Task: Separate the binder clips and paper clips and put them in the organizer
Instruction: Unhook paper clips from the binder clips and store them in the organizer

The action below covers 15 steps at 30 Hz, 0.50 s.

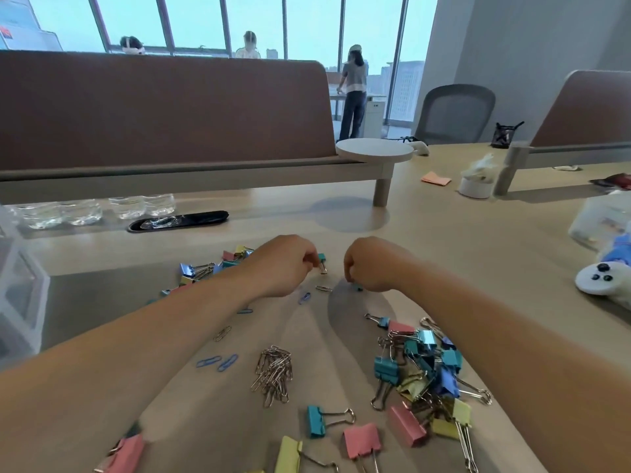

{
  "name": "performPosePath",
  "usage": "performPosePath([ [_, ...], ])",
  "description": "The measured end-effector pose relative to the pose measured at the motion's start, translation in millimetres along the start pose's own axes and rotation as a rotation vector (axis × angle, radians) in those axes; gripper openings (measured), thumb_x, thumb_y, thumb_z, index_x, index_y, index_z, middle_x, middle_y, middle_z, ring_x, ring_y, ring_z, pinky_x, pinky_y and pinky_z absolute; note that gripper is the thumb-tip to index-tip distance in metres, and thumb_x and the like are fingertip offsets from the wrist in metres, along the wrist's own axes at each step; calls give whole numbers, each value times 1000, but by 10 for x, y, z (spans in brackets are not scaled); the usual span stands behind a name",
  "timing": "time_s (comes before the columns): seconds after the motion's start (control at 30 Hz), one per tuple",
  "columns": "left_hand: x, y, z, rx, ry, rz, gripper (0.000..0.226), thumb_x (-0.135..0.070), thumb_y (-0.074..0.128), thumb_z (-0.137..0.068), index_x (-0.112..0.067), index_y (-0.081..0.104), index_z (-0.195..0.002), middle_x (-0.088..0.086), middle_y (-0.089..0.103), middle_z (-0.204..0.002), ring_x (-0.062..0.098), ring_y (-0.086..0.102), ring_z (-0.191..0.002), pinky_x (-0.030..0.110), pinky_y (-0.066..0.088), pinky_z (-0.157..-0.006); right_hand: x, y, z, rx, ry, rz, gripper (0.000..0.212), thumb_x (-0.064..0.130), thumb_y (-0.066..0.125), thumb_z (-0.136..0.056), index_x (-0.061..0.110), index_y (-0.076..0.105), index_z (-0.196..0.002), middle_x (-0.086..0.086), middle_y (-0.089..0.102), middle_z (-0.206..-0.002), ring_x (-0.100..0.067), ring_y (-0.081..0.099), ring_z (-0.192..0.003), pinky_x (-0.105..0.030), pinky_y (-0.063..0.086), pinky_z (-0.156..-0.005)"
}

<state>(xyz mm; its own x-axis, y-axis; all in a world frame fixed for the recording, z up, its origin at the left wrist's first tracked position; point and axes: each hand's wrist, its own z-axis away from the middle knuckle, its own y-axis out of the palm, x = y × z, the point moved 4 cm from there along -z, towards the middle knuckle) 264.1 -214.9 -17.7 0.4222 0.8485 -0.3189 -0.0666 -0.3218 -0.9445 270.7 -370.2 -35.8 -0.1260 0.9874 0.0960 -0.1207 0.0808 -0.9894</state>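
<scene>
Coloured binder clips lie in a heap at the near right (423, 373), and a second group of them lies behind my left forearm (201, 268). A bundle of silver paper clips (273, 373) rests in the middle, with blue paper clips (218, 362) to its left. My left hand (283, 264) pinches a small teal binder clip (322, 262) just above the table. My right hand (372, 264) is closed over another small teal clip (358, 287) that rests on the table. A clear plastic organizer (20, 295) stands at the far left edge.
Clear cups (92, 209) and a black cable slot (177, 220) sit behind the clips. A brown desk divider (164, 107) rises at the back. A white plush toy (604, 274) and a plastic box (601, 216) are at the right. People stand by the far windows.
</scene>
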Motion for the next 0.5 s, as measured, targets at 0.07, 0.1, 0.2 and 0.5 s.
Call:
performPosePath([
  [0.07,64,-4,-24,-14,-18,-13,27,-17,46,-100,-23,66,-117,-7,61,-120,12,56,-102,18,30,-60,50,-25,-72,-24,-9,-5,23,10,52,-91,16,73,-98,-4,68,-94,-22,63,-85,-32,54,-76],
  [0.1,88,-1,-32,-19,-26,-17,28,-18,45,-100,-23,66,-118,-7,62,-120,11,56,-103,17,27,-58,76,-29,-115,-47,-13,-9,23,10,52,-91,16,71,-100,-4,68,-96,-21,62,-85,-32,53,-76],
  [0.2,145,25,-71,-12,-11,9,28,-15,46,-98,-20,67,-116,-3,64,-120,13,58,-103,22,36,-71,169,2,-265,-90,-48,-34,35,10,53,-92,22,65,-122,-2,62,-118,-22,60,-99,-33,52,-87],
  [0.5,373,19,-62,-5,-48,16,26,-13,48,-97,-21,68,-111,-1,64,-119,17,58,-105,34,47,-91,235,69,-358,-45,-119,36,28,17,57,-90,26,69,-114,2,62,-120,-20,58,-106,-31,50,-86],
])
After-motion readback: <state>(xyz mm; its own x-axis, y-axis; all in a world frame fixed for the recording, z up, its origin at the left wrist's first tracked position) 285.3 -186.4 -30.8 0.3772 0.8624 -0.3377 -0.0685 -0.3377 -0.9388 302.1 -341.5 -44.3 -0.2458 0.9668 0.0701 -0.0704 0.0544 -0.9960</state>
